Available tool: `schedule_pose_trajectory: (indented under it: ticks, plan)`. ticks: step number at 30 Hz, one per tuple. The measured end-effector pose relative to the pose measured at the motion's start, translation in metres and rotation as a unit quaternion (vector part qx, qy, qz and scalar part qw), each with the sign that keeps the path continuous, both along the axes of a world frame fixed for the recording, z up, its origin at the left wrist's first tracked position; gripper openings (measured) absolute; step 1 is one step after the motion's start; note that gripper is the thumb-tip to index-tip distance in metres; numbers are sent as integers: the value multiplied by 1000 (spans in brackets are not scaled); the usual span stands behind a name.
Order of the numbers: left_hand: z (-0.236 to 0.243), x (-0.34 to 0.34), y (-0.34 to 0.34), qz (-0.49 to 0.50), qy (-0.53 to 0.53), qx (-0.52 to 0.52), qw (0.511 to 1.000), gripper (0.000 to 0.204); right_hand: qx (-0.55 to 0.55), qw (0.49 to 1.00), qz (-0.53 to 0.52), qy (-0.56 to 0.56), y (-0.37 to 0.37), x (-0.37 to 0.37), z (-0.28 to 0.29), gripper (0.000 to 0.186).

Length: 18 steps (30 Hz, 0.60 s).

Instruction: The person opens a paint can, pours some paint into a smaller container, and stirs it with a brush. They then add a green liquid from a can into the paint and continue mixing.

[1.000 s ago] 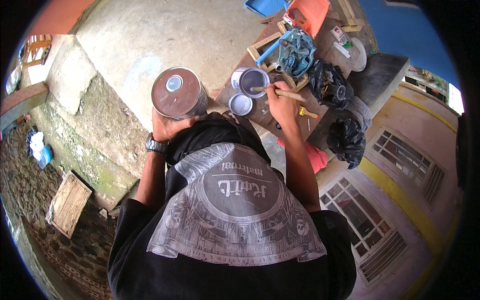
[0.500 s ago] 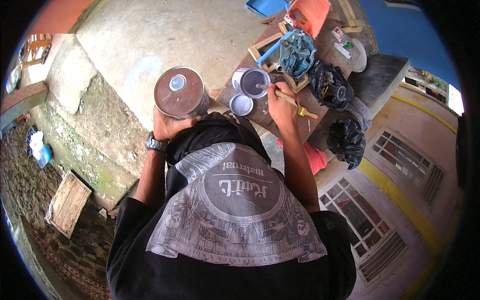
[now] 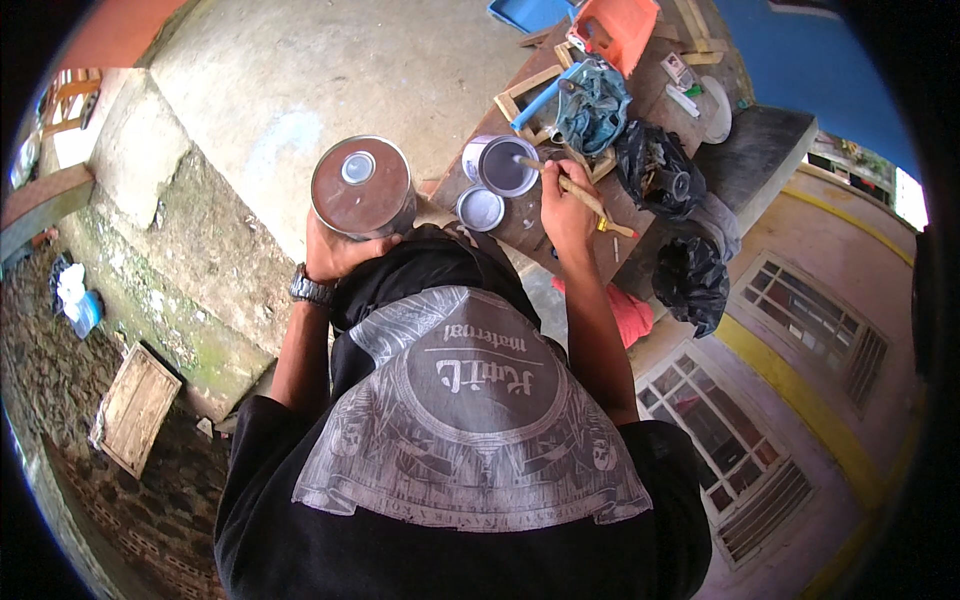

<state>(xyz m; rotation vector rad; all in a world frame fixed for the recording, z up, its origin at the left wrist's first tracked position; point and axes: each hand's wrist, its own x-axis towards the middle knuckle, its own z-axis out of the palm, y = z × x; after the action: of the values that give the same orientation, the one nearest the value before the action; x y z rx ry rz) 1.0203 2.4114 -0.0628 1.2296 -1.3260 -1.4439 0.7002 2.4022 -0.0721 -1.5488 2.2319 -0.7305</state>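
Note:
My left hand (image 3: 345, 250) is wrapped around the side of a large round can (image 3: 362, 188), which has a reddish-brown top and a silver cap. In my right hand (image 3: 568, 212) is a slim wooden stick (image 3: 583, 194). Its pale end reaches over the open mouth of a smaller paint can (image 3: 507, 166) holding grey-purple paint; whether it touches the paint I cannot tell. Beside that can lies a round lid (image 3: 481, 209) smeared with the same colour. A small paintbrush (image 3: 617, 228) with a yellow ferrule and red-tipped handle lies beyond my right hand.
The brown wooden table (image 3: 520, 232) also bears a crumpled blue-green plastic bag (image 3: 592, 105), wooden frames (image 3: 530, 88), an orange paint tray (image 3: 620, 35) and a black plastic bag (image 3: 655, 170). A blue tray (image 3: 530, 12) is farther off. Red cloth (image 3: 628, 318) hangs by my right forearm.
The stick's pale end has shifted toward the far side of the paint can's mouth, and my right hand has turned slightly. My left hand and its can have barely moved.

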Motion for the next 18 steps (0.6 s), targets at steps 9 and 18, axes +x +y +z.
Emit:
schedule_pose_trajectory:
  ticks: [9,18]
  plan:
    - [-7,-2,-6,-29,14,10,999,87,-21,997,61,38,2,-7,-1,28]
    - [-37,-10,-27,-131,6,-10,991,100,-13,999,39,-11,8,-8,1,20]
